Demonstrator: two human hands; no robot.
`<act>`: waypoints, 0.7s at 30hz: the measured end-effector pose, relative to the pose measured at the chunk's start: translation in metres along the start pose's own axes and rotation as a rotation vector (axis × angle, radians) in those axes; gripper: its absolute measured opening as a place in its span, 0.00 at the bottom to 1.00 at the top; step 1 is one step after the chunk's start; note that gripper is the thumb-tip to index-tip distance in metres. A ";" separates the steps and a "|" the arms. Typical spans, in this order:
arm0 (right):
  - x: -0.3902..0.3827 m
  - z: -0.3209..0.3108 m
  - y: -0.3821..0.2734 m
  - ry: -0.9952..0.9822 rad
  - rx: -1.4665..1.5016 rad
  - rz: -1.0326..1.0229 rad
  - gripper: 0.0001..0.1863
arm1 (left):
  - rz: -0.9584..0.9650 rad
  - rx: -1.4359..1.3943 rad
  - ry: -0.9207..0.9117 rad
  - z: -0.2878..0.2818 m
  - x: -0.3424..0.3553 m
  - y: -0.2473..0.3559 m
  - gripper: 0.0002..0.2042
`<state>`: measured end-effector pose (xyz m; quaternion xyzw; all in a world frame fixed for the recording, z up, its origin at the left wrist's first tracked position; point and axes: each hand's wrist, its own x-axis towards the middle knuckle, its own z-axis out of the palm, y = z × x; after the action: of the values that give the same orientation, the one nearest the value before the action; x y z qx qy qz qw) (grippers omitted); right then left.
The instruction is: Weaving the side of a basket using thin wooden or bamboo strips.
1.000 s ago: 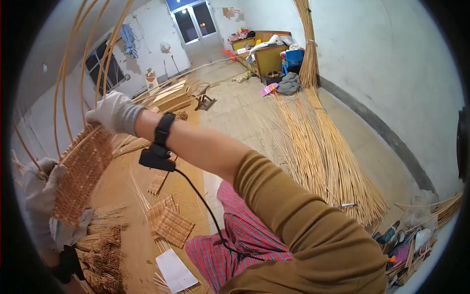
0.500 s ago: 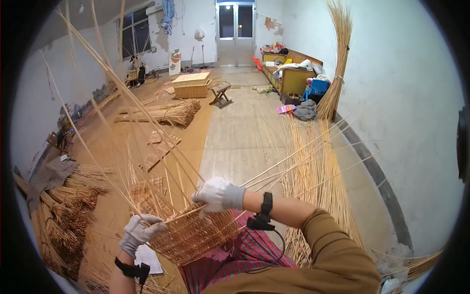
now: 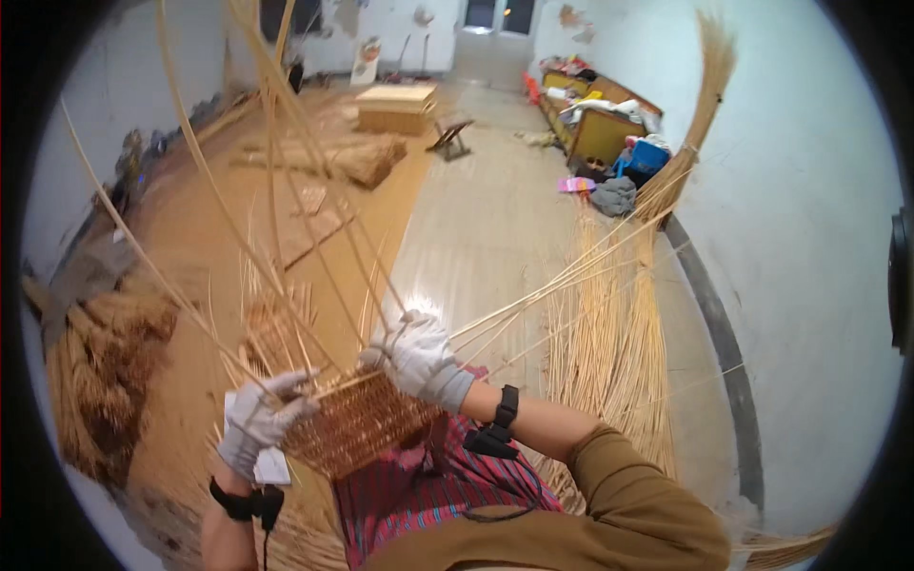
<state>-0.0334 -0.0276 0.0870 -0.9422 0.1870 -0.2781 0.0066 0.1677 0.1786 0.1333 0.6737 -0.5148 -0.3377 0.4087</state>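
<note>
A brown woven wicker panel (image 3: 362, 428) rests tilted on my lap, its long pale willow rods rising from the upper edge and others reaching off to the right. At the panel's upper left corner, my left hand (image 3: 259, 419), in a whitish glove, has its thumb and fingers around the edge and the rods there. My gloved right hand (image 3: 419, 354) is closed on willow rods at the upper right edge; its fingertips are partly hidden. A striped red cloth (image 3: 447, 476) covers my lap beneath the panel.
Loose willow rods (image 3: 614, 333) lie along the right, below a tall bundle (image 3: 705, 95) against the wall. Brown bundles (image 3: 105, 371) lie at the left. Further off are woven pieces (image 3: 281, 319), a box-shaped wicker basket (image 3: 395, 114), a folding stool (image 3: 450, 140) and a cluttered bench (image 3: 605, 138).
The head view has shifted, so the room sits higher and further right. My left hand's fingers have moved along the panel's edge; my right hand has turned at the rods, which swing slightly.
</note>
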 end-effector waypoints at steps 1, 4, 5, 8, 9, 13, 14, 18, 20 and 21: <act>-0.003 0.005 -0.001 0.036 0.055 -0.014 0.21 | 0.052 0.076 -0.018 -0.001 -0.001 -0.002 0.22; -0.007 0.015 0.000 0.146 0.049 -0.023 0.18 | 0.104 0.009 -0.071 -0.003 -0.001 -0.007 0.28; -0.006 0.018 0.000 0.189 0.086 -0.018 0.17 | 0.197 0.071 -0.075 -0.005 0.001 -0.007 0.30; -0.005 0.019 0.002 0.181 0.113 -0.070 0.15 | 0.033 -0.053 -0.148 -0.009 0.003 -0.005 0.30; -0.004 0.019 0.002 0.210 0.108 -0.075 0.15 | 0.020 -0.057 -0.202 -0.011 0.005 -0.004 0.29; -0.002 0.012 0.003 0.081 0.152 -0.093 0.14 | -0.010 -0.171 -0.239 -0.014 0.005 -0.002 0.23; 0.000 0.009 0.003 0.081 0.156 -0.096 0.14 | -0.017 -0.145 -0.236 -0.013 0.005 -0.002 0.23; 0.002 -0.007 -0.005 0.107 0.216 -0.062 0.12 | 0.021 -0.078 -0.149 -0.007 0.008 -0.007 0.23; -0.006 -0.016 -0.016 0.228 0.275 -0.088 0.12 | 0.004 -0.145 -0.145 -0.005 0.007 -0.009 0.25; -0.014 -0.019 -0.022 0.375 0.196 -0.023 0.11 | 0.003 -0.104 -0.124 -0.005 0.007 -0.009 0.25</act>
<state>-0.0465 -0.0004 0.0989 -0.8708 0.1463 -0.4655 0.0601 0.1779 0.1742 0.1268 0.6287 -0.5218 -0.4047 0.4108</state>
